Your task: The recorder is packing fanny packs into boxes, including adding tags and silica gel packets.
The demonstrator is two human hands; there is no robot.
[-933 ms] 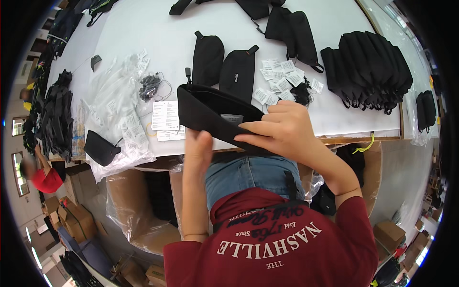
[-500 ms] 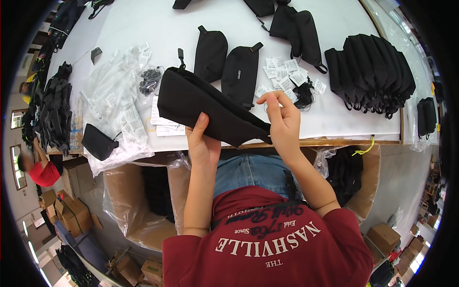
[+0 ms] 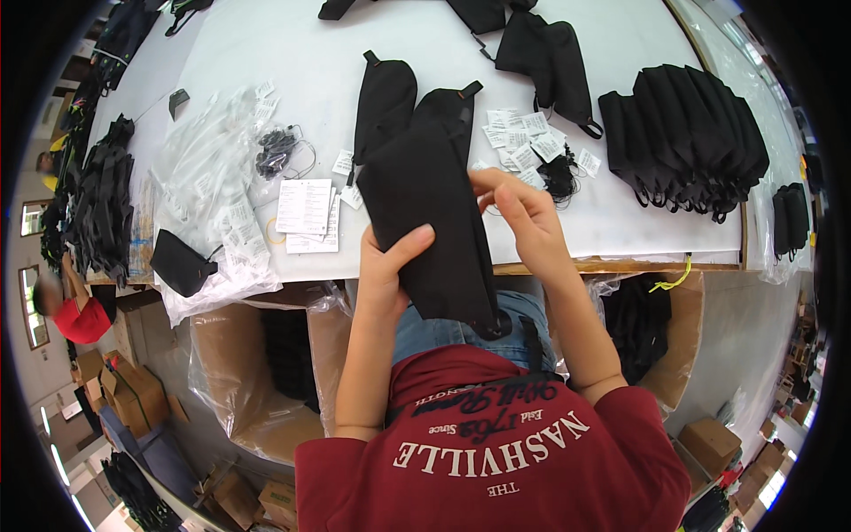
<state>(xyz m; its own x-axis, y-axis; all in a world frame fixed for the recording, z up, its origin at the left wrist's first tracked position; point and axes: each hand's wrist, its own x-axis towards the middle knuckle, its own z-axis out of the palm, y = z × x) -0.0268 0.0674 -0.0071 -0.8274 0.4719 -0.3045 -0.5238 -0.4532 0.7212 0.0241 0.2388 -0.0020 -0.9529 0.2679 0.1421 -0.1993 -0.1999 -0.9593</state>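
Note:
A black fabric pouch (image 3: pixel 425 222) hangs upright over the table's near edge, its wide plain side facing me. My left hand (image 3: pixel 394 266) grips it at the left edge, thumb lying across the front and the other fingers hidden behind. My right hand (image 3: pixel 529 217) is at the pouch's right edge, fingers bent and reaching to it, the thumb held apart; the fingertips are partly hidden. Just beyond lie two similar pouches, one (image 3: pixel 386 97) at the left and another (image 3: pixel 450 113) partly covered by the held one.
White tags (image 3: pixel 523 137) with black cords lie to the right, near a row of stacked black pouches (image 3: pixel 687 133). At the left are clear plastic bags (image 3: pixel 208 168), printed sheets (image 3: pixel 306 208) and a small black pouch (image 3: pixel 183 263). Lined cartons (image 3: pixel 257 372) stand below the table edge.
The held pouch has turned from slanting sideways to upright and come lower, toward me. My right hand has stayed by its right edge. The printed sheets now show more fully.

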